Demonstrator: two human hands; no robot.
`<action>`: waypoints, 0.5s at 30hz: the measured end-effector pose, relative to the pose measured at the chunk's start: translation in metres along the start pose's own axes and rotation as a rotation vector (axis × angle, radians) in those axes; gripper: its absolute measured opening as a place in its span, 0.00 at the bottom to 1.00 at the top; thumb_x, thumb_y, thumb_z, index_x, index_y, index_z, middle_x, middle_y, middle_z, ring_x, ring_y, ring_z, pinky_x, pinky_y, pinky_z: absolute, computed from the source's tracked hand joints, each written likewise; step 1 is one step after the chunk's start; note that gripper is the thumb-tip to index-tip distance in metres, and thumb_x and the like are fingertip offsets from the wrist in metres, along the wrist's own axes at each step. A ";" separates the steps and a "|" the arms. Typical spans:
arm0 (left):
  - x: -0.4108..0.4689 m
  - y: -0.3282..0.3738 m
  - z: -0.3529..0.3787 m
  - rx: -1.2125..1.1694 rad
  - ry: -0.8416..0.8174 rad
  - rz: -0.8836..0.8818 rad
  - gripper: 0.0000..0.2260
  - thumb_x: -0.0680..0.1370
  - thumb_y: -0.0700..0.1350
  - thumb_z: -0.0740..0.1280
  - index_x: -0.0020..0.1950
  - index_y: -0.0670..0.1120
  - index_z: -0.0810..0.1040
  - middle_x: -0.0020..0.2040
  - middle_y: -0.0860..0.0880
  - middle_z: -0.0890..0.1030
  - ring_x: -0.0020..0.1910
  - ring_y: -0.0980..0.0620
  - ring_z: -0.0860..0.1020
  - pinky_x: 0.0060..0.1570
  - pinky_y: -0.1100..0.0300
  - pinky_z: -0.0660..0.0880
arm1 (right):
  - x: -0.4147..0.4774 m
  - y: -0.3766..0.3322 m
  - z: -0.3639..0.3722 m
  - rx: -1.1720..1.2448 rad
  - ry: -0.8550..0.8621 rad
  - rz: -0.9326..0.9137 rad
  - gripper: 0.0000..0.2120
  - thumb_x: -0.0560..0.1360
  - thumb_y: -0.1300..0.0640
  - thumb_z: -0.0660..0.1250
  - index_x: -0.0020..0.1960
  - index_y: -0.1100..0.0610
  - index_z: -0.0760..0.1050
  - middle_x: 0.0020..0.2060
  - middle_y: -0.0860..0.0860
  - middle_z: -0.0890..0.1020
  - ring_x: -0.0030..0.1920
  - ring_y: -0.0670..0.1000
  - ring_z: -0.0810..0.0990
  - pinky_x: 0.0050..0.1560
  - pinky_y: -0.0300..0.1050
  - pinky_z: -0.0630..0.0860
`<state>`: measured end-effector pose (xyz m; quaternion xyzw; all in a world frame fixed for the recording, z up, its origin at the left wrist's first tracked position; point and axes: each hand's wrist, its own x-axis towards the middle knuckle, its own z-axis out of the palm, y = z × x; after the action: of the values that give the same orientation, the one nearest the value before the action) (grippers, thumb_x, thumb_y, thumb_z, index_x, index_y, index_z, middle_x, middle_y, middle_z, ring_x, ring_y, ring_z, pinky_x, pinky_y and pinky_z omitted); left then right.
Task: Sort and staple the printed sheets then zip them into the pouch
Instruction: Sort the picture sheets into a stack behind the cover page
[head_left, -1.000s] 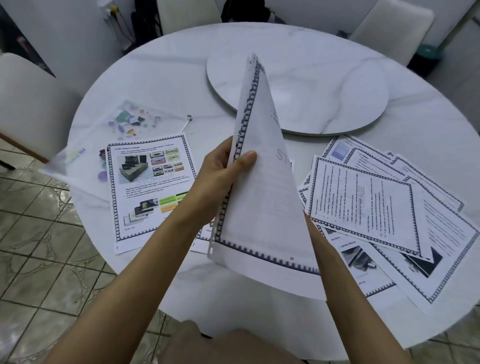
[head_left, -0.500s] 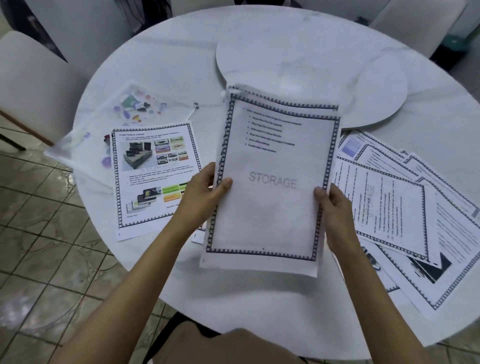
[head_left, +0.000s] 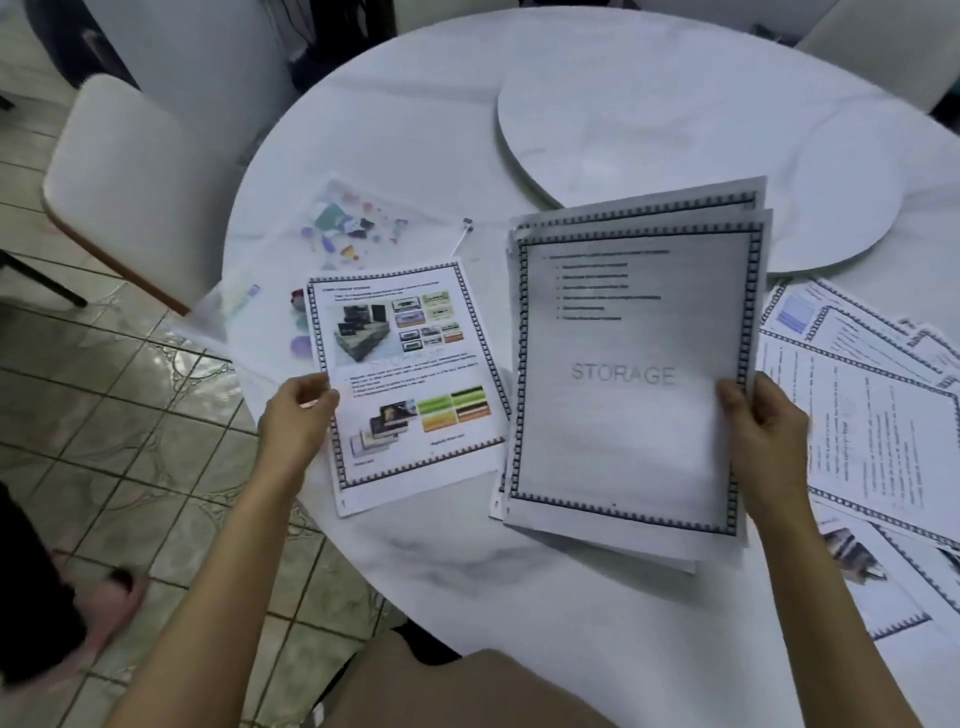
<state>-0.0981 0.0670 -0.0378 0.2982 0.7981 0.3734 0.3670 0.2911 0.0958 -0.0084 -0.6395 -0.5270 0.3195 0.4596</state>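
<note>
Edges: bare marble lay between the bottom of the STORAGE stack (head_left: 623, 415) and the near rim of the round table (head_left: 571, 597). The colour sheet (head_left: 410, 374) lay flat close to the left rim. The clear pouch (head_left: 332, 234) lay behind it, one corner hanging past the rim over the tiled floor (head_left: 156, 441). Loose sheets (head_left: 872, 415) were fanned out, overlapping, on the right side. The raised turntable (head_left: 675, 130) sat at the table's centre behind the stack, and a white chair (head_left: 140, 171) stood to the left.

Hands: our right hand (head_left: 763, 431) gripped the stack's right edge, thumb on top, and the stack's left edge met the colour sheet. Our left hand (head_left: 298, 421) pinched the colour sheet's left edge, fingers curled.
</note>
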 end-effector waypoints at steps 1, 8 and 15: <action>0.009 -0.001 -0.004 0.010 0.011 -0.025 0.16 0.77 0.45 0.65 0.64 0.43 0.72 0.60 0.43 0.77 0.57 0.42 0.76 0.61 0.45 0.73 | -0.001 -0.001 0.005 0.003 0.007 0.016 0.13 0.78 0.59 0.62 0.37 0.62 0.67 0.30 0.49 0.66 0.31 0.43 0.63 0.30 0.35 0.60; 0.047 0.002 -0.006 -0.043 -0.063 -0.162 0.25 0.76 0.47 0.66 0.70 0.42 0.63 0.62 0.42 0.74 0.52 0.43 0.76 0.52 0.52 0.73 | -0.003 0.003 0.032 0.037 0.071 0.108 0.20 0.76 0.50 0.64 0.44 0.69 0.68 0.35 0.50 0.69 0.38 0.48 0.67 0.34 0.36 0.64; 0.049 0.006 0.005 0.000 -0.196 -0.069 0.12 0.77 0.42 0.64 0.58 0.40 0.74 0.52 0.41 0.81 0.49 0.41 0.79 0.48 0.50 0.77 | -0.005 -0.007 0.047 0.038 0.186 0.156 0.44 0.60 0.28 0.66 0.45 0.71 0.66 0.36 0.53 0.67 0.37 0.48 0.65 0.33 0.38 0.63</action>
<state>-0.1198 0.1090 -0.0528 0.3057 0.7682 0.3295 0.4558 0.2446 0.1029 -0.0196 -0.6967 -0.4245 0.3036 0.4922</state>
